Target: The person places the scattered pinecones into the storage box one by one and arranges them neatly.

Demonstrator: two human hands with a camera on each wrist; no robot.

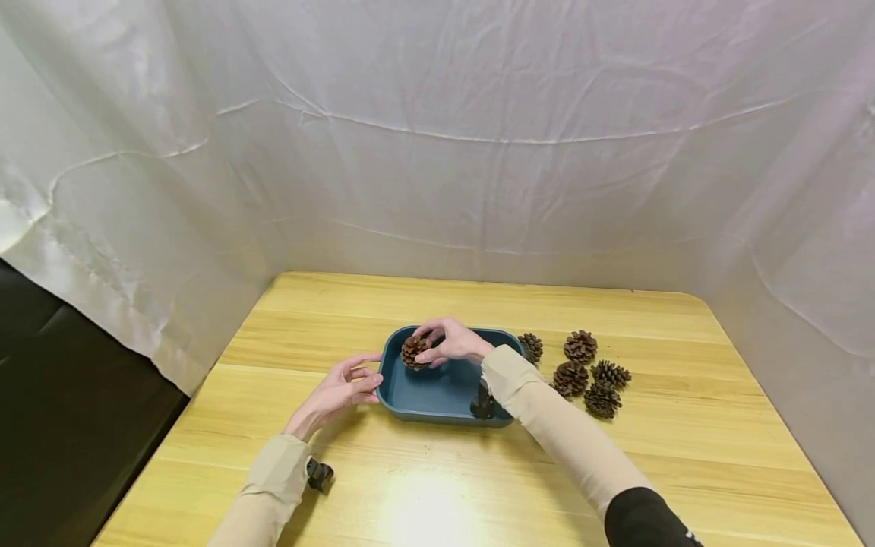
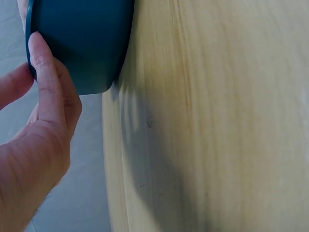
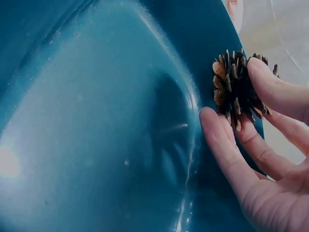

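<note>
A blue-green rectangular tray [image 1: 437, 416] sits on the table. Over its left part, my right hand [image 1: 453, 342] pinches a brown pine cone [image 1: 414, 352] between thumb and fingers. The right wrist view has this pine cone [image 3: 237, 89] close beside the tray's side wall, its scales spread and the thumb pressed on top. My left hand [image 1: 345, 384] is at the tray's left end, its extended fingers touching the rim. Seen from the left wrist, a fingertip [image 2: 40, 42] lies against the outside of the rim.
Several pine cones [image 1: 580, 346] lie on the wooden table [image 1: 683, 456] to the tray's right, one pine cone [image 1: 530, 347] right beside its far corner. Pale cloth [image 1: 478, 190] hangs behind and at the sides. A black surface [image 1: 68, 410] is at the left.
</note>
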